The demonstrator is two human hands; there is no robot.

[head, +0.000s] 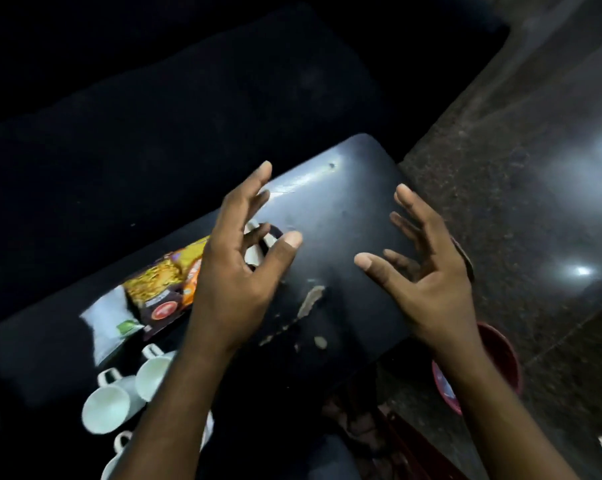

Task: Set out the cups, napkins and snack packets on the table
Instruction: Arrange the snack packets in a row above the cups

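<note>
A dark table [344, 209] with chipped patches fills the middle of the view. My left hand [237, 268] hovers over its centre with fingers spread, holding nothing. My right hand [427, 275] hangs open over the table's right edge. A yellow and brown snack packet [161, 292] lies left of my left hand, with a white packet [110, 323] beside it. White cups [107, 407] lie on their sides at the near left edge, one more [152, 372] next to my left forearm. Another white object [254, 249] shows between my left fingers, mostly hidden.
A red bucket [500, 362] stands on the stone floor under my right forearm. A red object [406, 445] sits low near the table's front. The far side is very dark; bright reflections glare on the floor at right.
</note>
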